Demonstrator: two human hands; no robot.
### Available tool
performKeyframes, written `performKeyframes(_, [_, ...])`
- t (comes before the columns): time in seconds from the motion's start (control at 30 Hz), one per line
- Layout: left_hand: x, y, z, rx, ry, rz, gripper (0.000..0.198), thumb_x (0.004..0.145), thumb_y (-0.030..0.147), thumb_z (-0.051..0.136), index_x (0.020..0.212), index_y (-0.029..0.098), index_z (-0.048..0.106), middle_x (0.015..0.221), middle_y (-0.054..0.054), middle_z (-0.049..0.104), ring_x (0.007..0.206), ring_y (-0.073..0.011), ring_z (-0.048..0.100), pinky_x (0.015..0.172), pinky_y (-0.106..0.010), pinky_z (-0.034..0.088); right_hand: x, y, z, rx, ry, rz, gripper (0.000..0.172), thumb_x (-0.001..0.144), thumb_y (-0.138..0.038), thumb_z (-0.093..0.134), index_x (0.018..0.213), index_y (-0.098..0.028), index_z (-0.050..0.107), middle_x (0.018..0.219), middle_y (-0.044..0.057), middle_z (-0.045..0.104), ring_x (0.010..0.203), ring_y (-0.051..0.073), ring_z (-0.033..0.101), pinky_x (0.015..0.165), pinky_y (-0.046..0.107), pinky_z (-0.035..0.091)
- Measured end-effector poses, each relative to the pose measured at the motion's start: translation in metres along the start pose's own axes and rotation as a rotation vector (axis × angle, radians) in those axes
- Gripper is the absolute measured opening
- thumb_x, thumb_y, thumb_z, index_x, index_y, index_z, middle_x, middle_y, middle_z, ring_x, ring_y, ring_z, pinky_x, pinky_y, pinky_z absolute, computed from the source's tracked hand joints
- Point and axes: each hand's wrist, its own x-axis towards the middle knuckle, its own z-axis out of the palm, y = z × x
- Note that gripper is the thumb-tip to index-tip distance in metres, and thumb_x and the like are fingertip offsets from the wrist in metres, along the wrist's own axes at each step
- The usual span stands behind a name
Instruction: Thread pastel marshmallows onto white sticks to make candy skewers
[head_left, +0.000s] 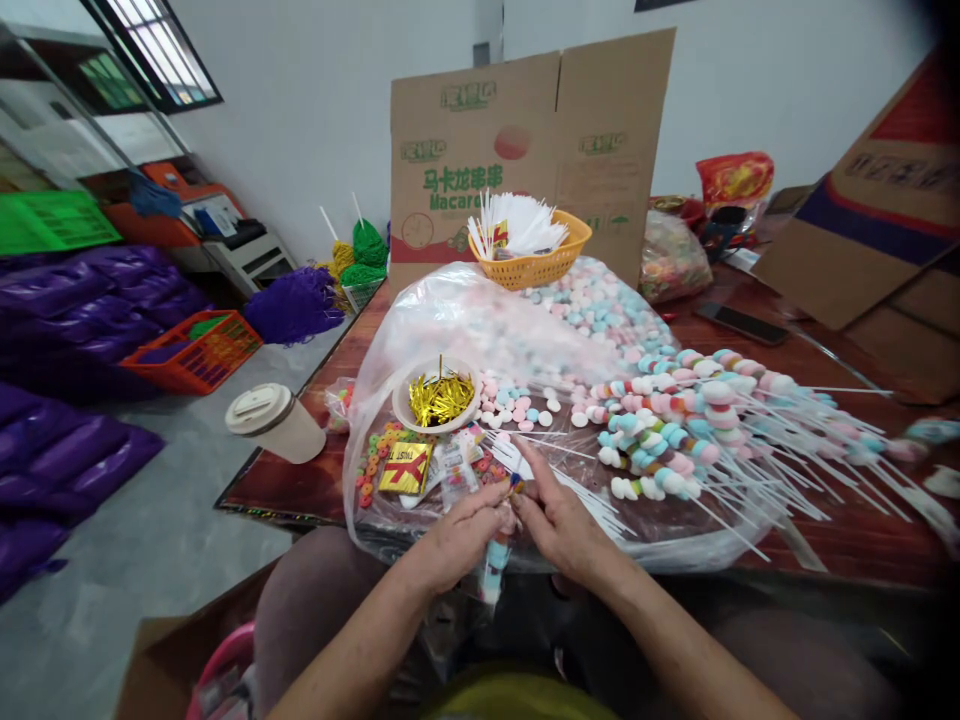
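Observation:
Both hands meet at the table's front edge around a wrapped candy skewer (493,572). Its pastel blue and pink pieces hang below my fingers inside a clear wrapper. My left hand (469,535) is closed round the wrapper's neck. Against it, my right hand (559,520) pinches the same neck, its index finger stretched forward. A small dark blue and gold bit shows between the fingertips; its kind is partly hidden. Just beyond lie white sticks (592,495), clear packets (457,470) and a gold twist-tie pack (405,467). A bowl (403,410) holds loose gold twist ties (441,398).
Strung marshmallow skewers (705,420) are piled at right. Loose pastel candies (517,400) spill from a big plastic bag (450,310). Behind stand a yellow basket (532,268) of white sticks and a cardboard box (480,130). A lidded cup (277,422) sits at the left edge; a phone (742,324) lies right.

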Motion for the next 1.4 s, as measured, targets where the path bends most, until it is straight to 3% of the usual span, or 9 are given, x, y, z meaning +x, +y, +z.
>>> performKeyframes(0.13, [0.002,-0.007,0.004,-0.090,-0.008,0.029,0.019,0.072,0.034,0.059,0.068,0.015,0.060,0.061,0.001,0.051,0.061,-0.0118,0.045,0.059,-0.021,0.036,-0.005,0.004,0.016,-0.209,0.107,-0.054,0.053,0.084,-0.023,0.035,0.135,-0.011,0.027,0.067,0.005,0.060,0.059,0.019,0.055,0.059,0.030,0.043])
performKeyframes(0.27, [0.004,-0.007,0.001,-0.096,-0.026,0.090,0.033,0.073,0.043,0.058,0.056,0.015,0.054,0.054,0.002,0.043,0.051,-0.0082,0.036,0.052,-0.019,0.029,-0.009,0.004,0.024,-0.048,0.346,0.048,0.040,0.084,-0.027,0.041,0.121,-0.013,0.042,0.070,0.003,0.060,0.062,0.015,0.056,0.061,0.025,0.045])
performKeyframes(0.37, [0.000,-0.002,-0.008,-0.050,-0.131,0.049,0.035,0.070,0.043,0.062,0.053,0.013,0.057,0.052,0.001,0.045,0.049,-0.0080,0.037,0.050,-0.020,0.029,-0.011,-0.006,0.009,-0.032,0.121,0.008,0.016,0.083,-0.026,0.045,0.080,-0.018,0.058,0.061,-0.001,0.056,0.056,0.012,0.052,0.054,0.021,0.040])
performKeyframes(0.43, [-0.003,0.000,-0.014,-0.120,-0.216,-0.043,0.035,0.065,0.042,0.067,0.050,0.012,0.059,0.049,-0.001,0.048,0.047,-0.0084,0.041,0.049,-0.021,0.031,-0.011,-0.017,-0.008,-0.117,-0.071,-0.139,0.025,0.085,-0.025,0.043,0.065,-0.018,0.056,0.061,0.000,0.056,0.057,0.011,0.050,0.056,0.021,0.038])
performKeyframes(0.67, [-0.008,-0.007,-0.009,-0.546,-0.404,-0.227,0.044,0.047,0.035,0.081,0.079,0.011,0.062,0.048,0.000,0.056,0.040,-0.0096,0.050,0.043,-0.022,0.040,0.002,-0.045,-0.041,0.115,-0.433,-0.266,0.025,0.088,-0.028,0.041,0.080,-0.020,0.063,0.070,0.000,0.062,0.064,0.011,0.054,0.062,0.020,0.041])
performKeyframes(0.8, [-0.004,-0.006,-0.004,-0.745,-0.240,-0.190,0.050,0.052,0.023,0.080,0.096,0.019,0.056,0.059,0.004,0.057,0.043,-0.0061,0.053,0.045,-0.018,0.043,0.005,-0.034,-0.018,0.186,-0.245,-0.085,0.027,0.085,-0.035,0.044,0.068,-0.018,0.056,0.061,-0.002,0.055,0.057,0.009,0.048,0.054,0.019,0.039])
performKeyframes(0.93, [0.000,-0.004,0.001,-0.759,-0.005,-0.105,0.027,0.058,0.020,0.076,0.075,0.015,0.057,0.052,0.004,0.055,0.042,-0.0048,0.051,0.046,-0.015,0.042,0.001,-0.022,0.005,0.167,0.083,0.109,0.031,0.085,-0.038,0.043,0.062,-0.018,0.045,0.055,-0.003,0.050,0.052,0.009,0.044,0.049,0.020,0.036])
performKeyframes(1.23, [0.000,-0.001,0.005,-0.279,0.127,0.109,0.026,0.065,0.039,0.068,0.067,0.014,0.060,0.038,0.006,0.045,0.034,-0.0046,0.035,0.040,-0.017,0.028,0.003,-0.012,-0.002,-0.528,0.059,-0.386,0.022,0.086,-0.015,0.032,0.071,-0.018,0.048,0.063,0.001,0.054,0.057,0.012,0.048,0.054,0.023,0.033])
performKeyframes(1.4, [-0.010,-0.007,0.001,-0.031,0.346,0.269,0.043,0.062,0.035,0.071,0.102,0.020,0.063,0.091,-0.007,0.066,0.082,-0.0187,0.058,0.065,-0.022,0.043,0.010,-0.013,-0.016,-0.660,0.350,-0.404,0.023,0.084,-0.017,0.034,0.065,-0.018,0.048,0.057,0.004,0.050,0.054,0.015,0.045,0.053,0.027,0.030])
